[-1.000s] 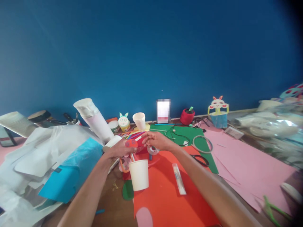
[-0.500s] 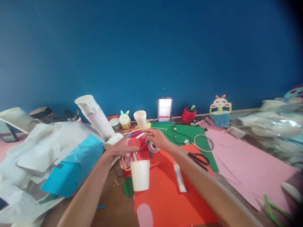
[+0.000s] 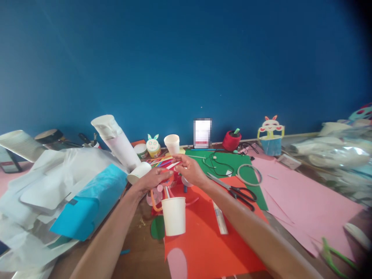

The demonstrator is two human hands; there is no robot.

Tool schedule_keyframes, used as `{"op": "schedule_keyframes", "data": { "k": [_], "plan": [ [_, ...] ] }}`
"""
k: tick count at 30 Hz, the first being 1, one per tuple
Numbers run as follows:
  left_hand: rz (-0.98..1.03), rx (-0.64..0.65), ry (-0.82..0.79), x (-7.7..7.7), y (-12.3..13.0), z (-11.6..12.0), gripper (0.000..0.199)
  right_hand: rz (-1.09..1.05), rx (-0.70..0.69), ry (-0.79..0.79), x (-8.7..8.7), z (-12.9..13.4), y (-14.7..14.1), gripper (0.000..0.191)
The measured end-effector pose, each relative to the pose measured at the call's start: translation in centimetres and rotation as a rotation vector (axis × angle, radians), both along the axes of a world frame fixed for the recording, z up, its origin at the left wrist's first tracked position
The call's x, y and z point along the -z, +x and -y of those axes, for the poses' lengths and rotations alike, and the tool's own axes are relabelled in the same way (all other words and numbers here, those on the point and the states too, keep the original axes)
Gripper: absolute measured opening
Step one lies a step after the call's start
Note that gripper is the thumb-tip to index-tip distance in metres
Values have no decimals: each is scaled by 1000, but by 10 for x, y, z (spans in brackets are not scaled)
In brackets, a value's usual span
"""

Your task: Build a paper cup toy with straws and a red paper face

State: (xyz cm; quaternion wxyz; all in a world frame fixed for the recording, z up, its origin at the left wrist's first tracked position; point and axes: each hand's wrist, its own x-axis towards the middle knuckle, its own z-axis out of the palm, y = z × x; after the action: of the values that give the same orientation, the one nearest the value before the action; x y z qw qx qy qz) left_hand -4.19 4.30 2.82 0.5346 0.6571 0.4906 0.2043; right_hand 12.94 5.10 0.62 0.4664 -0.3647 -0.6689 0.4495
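My left hand (image 3: 152,180) is closed on an orange-red paper piece (image 3: 167,179), its thumb and fingers gripping the edge. Close by on the right, my right hand (image 3: 190,170) has its fingertips drawn together; whether anything small is between them is hidden. A white paper strip (image 3: 172,165) shows beside those fingertips. Upright below both hands stands a white paper cup (image 3: 173,217), with a pale stick-like piece rising at its rim. An orange curved strip (image 3: 155,201) and a pink paper shape lie left of the cup. A round white piece is partly covered by my right hand.
Black-handled scissors (image 3: 241,192) and a glue tube (image 3: 220,219) lie on the orange sheet (image 3: 200,244). White paper and a blue sheet (image 3: 87,205) crowd the left. Behind stand another paper cup (image 3: 172,144), a rabbit-faced jar (image 3: 153,145) and a red pot (image 3: 231,140).
My left hand has turned the orange-red piece, so its purple-spotted face no longer shows clearly. My right hand has shifted slightly left, nearer to it. More of the scissors shows.
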Motion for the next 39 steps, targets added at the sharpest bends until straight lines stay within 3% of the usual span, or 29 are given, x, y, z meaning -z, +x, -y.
{"op": "schedule_keyframes", "data": {
  "k": [6, 11, 15, 23, 27, 35, 39],
  "plan": [
    [-25, -1, 19, 2, 2, 1, 31, 133, 37, 103, 0, 7, -3, 42],
    [-1, -62, -18, 7, 1, 0, 31, 342, 124, 326, -3, 14, -5, 43],
    [77, -38, -23, 8, 2, -1, 28, 472, 147, 476, -4, 17, -7, 48],
    [16, -92, -11, 10, 3, -2, 19, 607, 165, 612, 4, 19, -11, 45],
    [19, -73, 29, 8, 3, -1, 14, 564, 165, 570, 3, 19, -10, 43],
    [-51, -74, 81, 6, 3, -2, 18, 243, 81, 241, 7, 9, -4, 36],
    [-32, -68, 7, 5, 3, 0, 23, 254, 109, 285, 6, 10, -4, 40]
  ]
}}
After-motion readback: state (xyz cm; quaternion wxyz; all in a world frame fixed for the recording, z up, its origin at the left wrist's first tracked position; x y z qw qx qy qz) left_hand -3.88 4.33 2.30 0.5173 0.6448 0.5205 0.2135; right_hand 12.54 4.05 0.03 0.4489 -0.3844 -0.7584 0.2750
